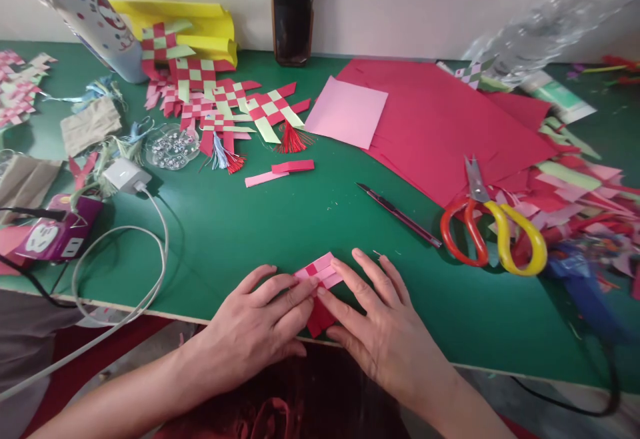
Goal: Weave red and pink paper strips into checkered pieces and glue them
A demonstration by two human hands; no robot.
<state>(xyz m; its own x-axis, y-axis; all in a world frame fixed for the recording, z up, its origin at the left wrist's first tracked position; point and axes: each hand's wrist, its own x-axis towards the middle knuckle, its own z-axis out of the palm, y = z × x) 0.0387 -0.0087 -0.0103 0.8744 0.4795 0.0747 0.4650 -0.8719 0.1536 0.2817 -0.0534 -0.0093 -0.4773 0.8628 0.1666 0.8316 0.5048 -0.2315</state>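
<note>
A small weave of pink and red paper strips (327, 271) lies at the table's near edge, with red strip ends hanging toward me. My left hand (273, 309) is closed over its left side, fingers together and pressing the strips. On the right side my right hand (375, 312) has its fingers spread, the index and middle fingertips touching the paper. Parts of the weave are hidden under the fingers. Beyond it lie a loose red strip (294, 166) and a pink strip (265, 179). A slim craft knife (400, 215) rests to the right.
Red-and-yellow scissors (493, 232) sit near red paper sheets (440, 125), a pink square (347, 112) and paper scraps (580, 192). Finished woven paper fish (275, 109) pile up at the back. A bottle (107, 25), beads (173, 147), white charger (127, 175) and purple power block (63, 229) stand left.
</note>
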